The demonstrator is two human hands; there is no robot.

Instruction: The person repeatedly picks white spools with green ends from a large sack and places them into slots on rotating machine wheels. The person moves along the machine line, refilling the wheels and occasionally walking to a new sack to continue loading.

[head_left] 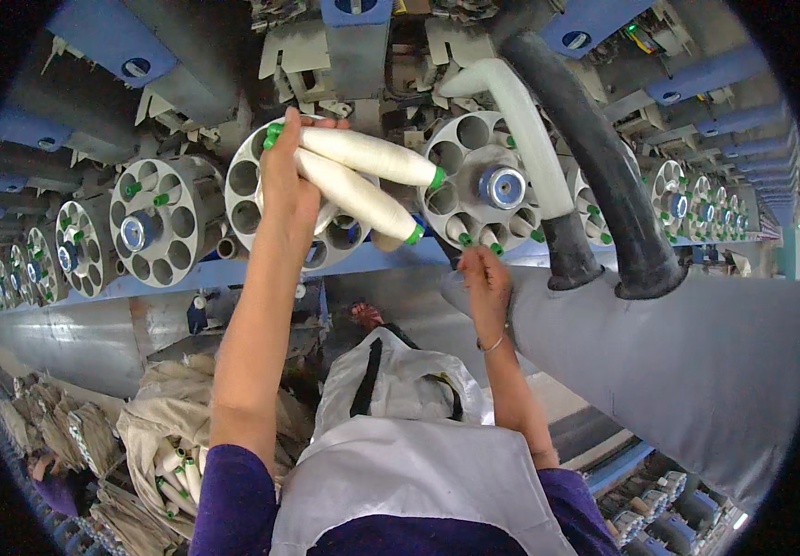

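A left hand [290,176] grips two cream bobbins [367,155] before a round holder [244,196], green tips [438,177] reaching toward the left edge of the next holder [477,159]; the right hand [486,292], fingers pinched together, hovers near that holder's lower edge, any hold unclear.

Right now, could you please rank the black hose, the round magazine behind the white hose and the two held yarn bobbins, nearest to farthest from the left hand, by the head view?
1. Upper yarn bobbin and lower yarn bobbin: both in the left hand, too close to call.
2. Round magazine: to the hand's right.
3. Black hose: farther right.
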